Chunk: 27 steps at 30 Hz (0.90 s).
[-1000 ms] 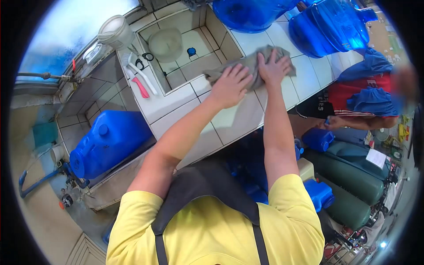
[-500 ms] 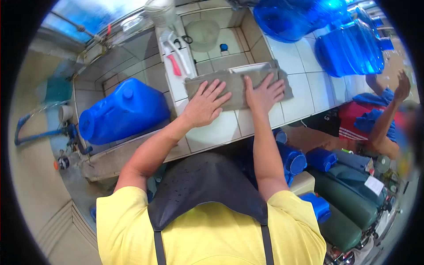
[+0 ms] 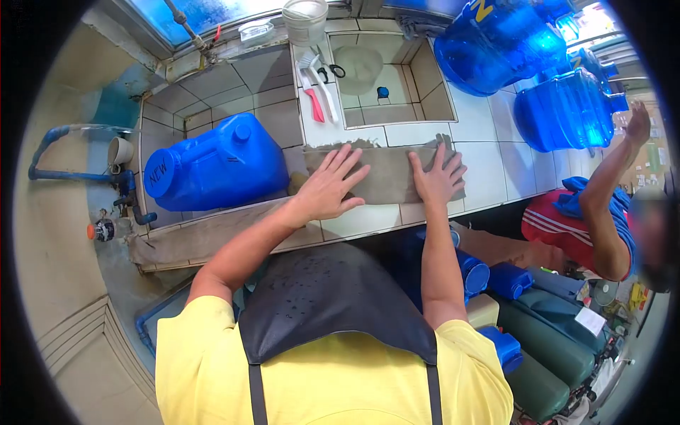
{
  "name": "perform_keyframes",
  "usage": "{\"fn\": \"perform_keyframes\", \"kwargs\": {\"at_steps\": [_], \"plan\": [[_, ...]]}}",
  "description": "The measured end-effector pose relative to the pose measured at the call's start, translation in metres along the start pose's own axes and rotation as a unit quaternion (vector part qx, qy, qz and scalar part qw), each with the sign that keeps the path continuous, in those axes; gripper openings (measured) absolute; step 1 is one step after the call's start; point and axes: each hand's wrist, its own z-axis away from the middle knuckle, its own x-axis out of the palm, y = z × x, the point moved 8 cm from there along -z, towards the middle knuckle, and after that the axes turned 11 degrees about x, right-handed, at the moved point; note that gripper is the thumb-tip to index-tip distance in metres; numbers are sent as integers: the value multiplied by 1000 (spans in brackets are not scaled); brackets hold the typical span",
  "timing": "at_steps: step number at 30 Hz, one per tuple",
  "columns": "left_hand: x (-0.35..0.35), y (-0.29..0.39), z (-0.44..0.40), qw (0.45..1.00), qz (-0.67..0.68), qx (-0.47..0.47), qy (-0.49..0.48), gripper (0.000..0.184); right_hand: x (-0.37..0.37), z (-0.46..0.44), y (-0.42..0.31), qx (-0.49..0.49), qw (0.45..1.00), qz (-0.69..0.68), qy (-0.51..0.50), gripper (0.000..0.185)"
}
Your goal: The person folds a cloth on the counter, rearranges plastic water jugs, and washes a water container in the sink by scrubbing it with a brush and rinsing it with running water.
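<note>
A grey-brown cloth (image 3: pixel 388 173) lies spread out as a long strip on the white tiled counter (image 3: pixel 411 134), in front of the small tiled basin. My left hand (image 3: pixel 331 185) rests flat on the cloth's left part, fingers apart. On its right end lies my right hand (image 3: pixel 437 177), also with spread fingers. Both palms face down and neither hand grips the cloth. Behind the cloth, beside the basin, are a white brush (image 3: pixel 322 79) and a brush with a pink handle (image 3: pixel 314 106).
A blue jug (image 3: pixel 219 166) lies in the left basin. Large blue bottles (image 3: pixel 563 110) stand at the counter's right. Another person (image 3: pixel 588 219) in red, one arm raised, is at the right. Green tanks (image 3: pixel 545 347) are below. A white bucket (image 3: pixel 305 21) stands behind.
The bunched cloth is now spread into a flat strip. My hands have moved apart and toward the counter's front edge. The other person has raised an arm, and my view has shifted.
</note>
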Motion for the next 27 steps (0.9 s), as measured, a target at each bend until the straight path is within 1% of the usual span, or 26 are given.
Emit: {"fn": "perform_keyframes", "kwargs": {"at_steps": [4,5,9,12,14,15,19,21,22,24,26,27], "plan": [[2,0,-11,998,-47,-4,47,66,10,-4,-3,14,999,39,26,95],[6,-1,-16,998,-45,-8,47,66,13,-9,-4,11,999,41,24,95],[16,-12,-38,993,-96,-31,67,66,19,-50,-29,-66,997,20,41,88],[25,-21,-64,984,-144,-39,95,64,20,-77,-46,-71,997,21,17,83],[17,-22,-79,974,-186,-54,114,58,21,-87,-61,-81,996,22,-3,79],[13,-25,-82,973,-192,-61,116,58,24,-88,-64,-90,996,18,-4,79],[18,-35,-90,968,-225,-113,-19,44,30,-69,-50,-169,983,-73,23,71],[8,-35,-75,980,-179,-85,-18,29,23,-42,-47,-184,977,-102,-23,70],[-3,-33,-68,980,-181,-84,-14,29,18,-25,-45,-186,977,-102,-19,70],[-2,-38,-45,971,-116,-138,-154,16,16,21,-51,-263,963,-50,-42,69],[-31,-42,-26,977,-28,-161,-137,19,-1,61,-58,-307,947,-67,-73,75],[-47,-45,-17,977,-28,-161,-135,19,-10,68,-63,-308,946,-66,-71,75]]}}
